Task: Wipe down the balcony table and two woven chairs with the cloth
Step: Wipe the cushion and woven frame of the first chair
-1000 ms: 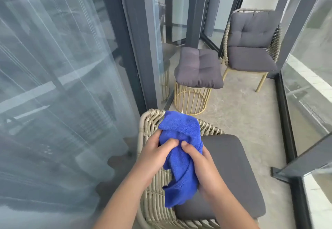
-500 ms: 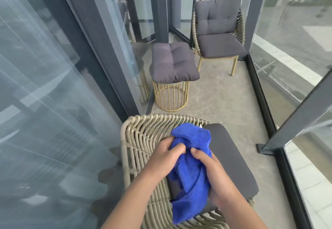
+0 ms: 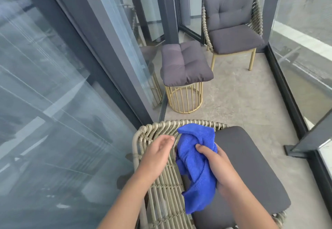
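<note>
Head view: a bright blue terry cloth (image 3: 196,164), bunched and hanging in folds, is held over the near woven rattan chair (image 3: 161,184), above the junction of its beige wicker back and its dark grey seat cushion (image 3: 251,175). The right hand (image 3: 218,167) grips the cloth, with the thumb pressed across the front of the bundle and the fingers curled behind it. The left hand (image 3: 158,154) is just beside the cloth on its left, above the curved top rail of the chair back, fingers loosely bent and holding nothing; whether its fingertips touch the cloth cannot be determined. The lower end of the cloth hangs free over the front part of the wicker back. Beyond this chair stands a small round table with a gold wire base (image 3: 185,97), topped by a tufted dark grey cushion (image 3: 185,63). Further on, in the far corner, is a second woven chair with grey seat and back cushions and gold legs (image 3: 231,25). The floor (image 3: 242,103) is bare grey concrete. Dark-framed glass sliding doors (image 3: 62,85) run along the left; a glass balustrade with dark frame (image 3: 296,40) runs along the right.
</note>
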